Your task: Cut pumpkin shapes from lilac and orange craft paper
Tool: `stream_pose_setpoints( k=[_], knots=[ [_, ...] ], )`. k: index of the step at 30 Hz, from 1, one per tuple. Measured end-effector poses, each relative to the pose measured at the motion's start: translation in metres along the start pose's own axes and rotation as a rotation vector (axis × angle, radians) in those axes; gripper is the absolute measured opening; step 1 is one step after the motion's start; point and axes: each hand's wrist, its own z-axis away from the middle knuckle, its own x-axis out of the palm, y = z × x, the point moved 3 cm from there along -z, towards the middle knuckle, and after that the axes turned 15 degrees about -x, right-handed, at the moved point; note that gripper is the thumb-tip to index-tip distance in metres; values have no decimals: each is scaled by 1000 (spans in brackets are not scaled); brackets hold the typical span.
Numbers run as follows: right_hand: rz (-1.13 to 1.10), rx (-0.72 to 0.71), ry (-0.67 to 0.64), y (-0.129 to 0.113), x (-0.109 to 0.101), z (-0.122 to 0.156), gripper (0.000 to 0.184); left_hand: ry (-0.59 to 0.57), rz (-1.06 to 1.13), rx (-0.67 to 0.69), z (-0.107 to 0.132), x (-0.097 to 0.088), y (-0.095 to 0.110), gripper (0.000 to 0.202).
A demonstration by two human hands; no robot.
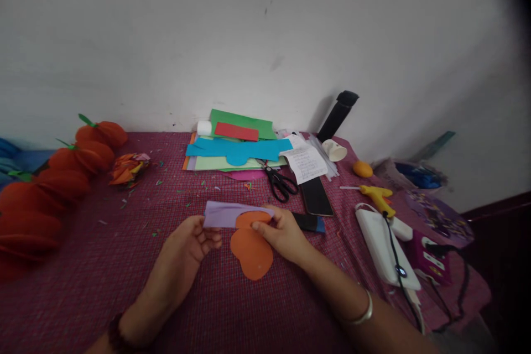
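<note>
A strip of lilac paper (222, 214) is stretched between my hands above the table. My left hand (186, 249) pinches its left end, the other fingers curled loosely. My right hand (286, 232) grips the right end, thumb pressing an orange paper cutout (249, 219) against the strip. Just below, more rounded orange paper pieces (254, 257) overlap each other; whether they lie on the cloth or hang from my right hand I cannot tell. Black-handled scissors (282, 183) rest beyond my right hand.
Coloured paper sheets (240, 149) lie against the wall beside a handwritten note (307, 163) and a phone (317, 197). To the right are a yellow glue gun (376, 198), a white power bank (381, 249) and cables. Orange paper pumpkins (70, 174) line the left side.
</note>
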Motion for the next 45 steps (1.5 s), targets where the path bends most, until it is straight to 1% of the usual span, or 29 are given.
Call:
stream_pose_setpoints(
  k=[2,4,6,8,11,16,19,22,25,27,29,32,37,41,45],
  knots=[
    [-224,129,49,3,5,2,21,-83,21,-42,2,1,1,33],
    [-347,199,98,3,9,4,25,-134,-58,-59,4,2,-2,26],
    [-433,238,132,3,13,6,26,-140,-202,-64,5,3,-8,17],
    [-510,280,134,2,18,8,25,-133,-344,-67,6,4,-16,17],
    [-547,319,100,0,26,12,21,-156,-488,-77,8,8,-27,26],
    [-465,322,6,-6,34,16,12,-117,-696,-82,11,13,-37,57],
    [-455,309,-40,-7,36,17,15,-110,-791,-88,12,12,-40,62],
    [-518,274,-57,-2,36,17,32,-136,-749,-70,12,10,-41,58],
    [-598,243,-55,7,36,16,52,-130,-635,-43,11,9,-38,55],
    [-621,234,-64,12,35,16,59,-119,-541,-46,10,9,-36,51],
    [-604,239,-92,13,35,16,62,-129,-438,-72,9,11,-34,47],
    [-560,231,-135,8,34,16,62,-164,-301,-152,8,13,-33,46],
    [-563,165,-185,1,34,16,59,-255,-130,-304,7,16,-34,46],
    [-588,131,-204,-1,35,16,56,-320,-70,-366,8,16,-35,47],
    [-572,111,-203,-2,34,16,57,-305,-96,-383,8,15,-38,48]
  ],
)
